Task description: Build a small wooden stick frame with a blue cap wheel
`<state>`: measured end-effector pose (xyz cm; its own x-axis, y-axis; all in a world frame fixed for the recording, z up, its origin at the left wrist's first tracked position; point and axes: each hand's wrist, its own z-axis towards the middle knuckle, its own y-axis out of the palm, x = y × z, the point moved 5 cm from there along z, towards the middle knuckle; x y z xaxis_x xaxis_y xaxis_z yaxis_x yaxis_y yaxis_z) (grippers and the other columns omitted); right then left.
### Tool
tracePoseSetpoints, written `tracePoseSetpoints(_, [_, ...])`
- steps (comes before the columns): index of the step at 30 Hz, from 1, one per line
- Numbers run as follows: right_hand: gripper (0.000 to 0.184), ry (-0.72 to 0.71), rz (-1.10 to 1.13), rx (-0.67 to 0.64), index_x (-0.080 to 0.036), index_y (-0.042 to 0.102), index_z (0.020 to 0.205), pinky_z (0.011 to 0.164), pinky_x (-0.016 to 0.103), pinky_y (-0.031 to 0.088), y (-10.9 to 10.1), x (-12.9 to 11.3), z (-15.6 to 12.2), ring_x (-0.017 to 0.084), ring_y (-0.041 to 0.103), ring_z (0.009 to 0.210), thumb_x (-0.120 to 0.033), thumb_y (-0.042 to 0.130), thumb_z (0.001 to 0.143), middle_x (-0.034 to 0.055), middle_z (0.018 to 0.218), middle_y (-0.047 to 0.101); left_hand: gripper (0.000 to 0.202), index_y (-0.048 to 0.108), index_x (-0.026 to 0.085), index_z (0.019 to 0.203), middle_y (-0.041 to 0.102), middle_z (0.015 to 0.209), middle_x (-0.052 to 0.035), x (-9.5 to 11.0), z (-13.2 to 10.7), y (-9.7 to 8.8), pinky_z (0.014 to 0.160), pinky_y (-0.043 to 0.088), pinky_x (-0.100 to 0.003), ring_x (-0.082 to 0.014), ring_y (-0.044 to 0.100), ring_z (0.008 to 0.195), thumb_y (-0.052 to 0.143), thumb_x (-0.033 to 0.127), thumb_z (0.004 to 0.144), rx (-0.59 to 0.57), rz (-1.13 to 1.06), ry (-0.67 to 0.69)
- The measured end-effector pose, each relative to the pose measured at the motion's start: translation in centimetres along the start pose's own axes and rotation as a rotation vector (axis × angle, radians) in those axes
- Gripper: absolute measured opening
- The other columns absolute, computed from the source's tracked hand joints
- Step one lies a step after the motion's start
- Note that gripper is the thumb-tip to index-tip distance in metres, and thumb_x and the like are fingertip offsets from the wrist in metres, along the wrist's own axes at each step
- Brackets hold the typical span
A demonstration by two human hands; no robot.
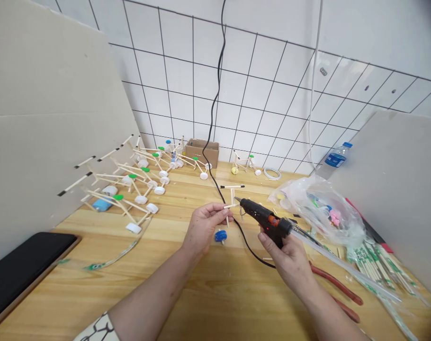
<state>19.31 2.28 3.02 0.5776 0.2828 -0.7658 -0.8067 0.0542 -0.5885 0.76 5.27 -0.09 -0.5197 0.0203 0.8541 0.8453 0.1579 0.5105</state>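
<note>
Near the middle of the table my left hand is closed on a small frame of wooden sticks, pinched between thumb and fingers. A crossbar with black ends tops that frame. My right hand grips a black hot glue gun by its handle, with a long clear glue stick trailing out of its back. The gun's nozzle points left, close to the sticks; whether it touches them I cannot tell. Just below my left fingertips lies a blue bottle cap piece.
Several small stick tricycles with white wheels stand at the left. A cardboard box is at the back. Right are a plastic bag, bundled sticks, red-handled pliers and a bottle. A phone lies left; a black cord hangs centrally.
</note>
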Motion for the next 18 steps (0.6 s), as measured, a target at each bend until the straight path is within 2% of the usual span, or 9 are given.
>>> tracePoseSetpoints(8, [0.036,-0.032,-0.020,0.016,-0.014,0.065,0.093,0.077,0.037,0.048,-0.08,-0.30,0.02,0.025,0.062,0.083,-0.045,0.052,0.081,0.0103,0.088,0.069,0.020,0.067,0.013,0.067,0.069,0.061,-0.0041,-0.40,-0.04,0.01,0.062,0.047,-0.025,-0.0129,0.062,0.059,0.078,0.023,0.054,-0.008,0.002,-0.032])
tracePoseSetpoints(18, [0.034,-0.065,-0.056,0.017,-0.015,0.066,0.090,0.078,0.038,0.047,-0.10,-0.32,0.05,0.026,0.062,0.081,-0.045,0.052,0.080,0.0099,0.086,0.069,0.020,0.066,0.012,0.068,0.070,0.062,-0.0049,-0.35,0.06,-0.12,0.060,0.046,-0.024,-0.0128,0.062,0.059,0.077,0.024,0.055,-0.013,0.008,-0.011])
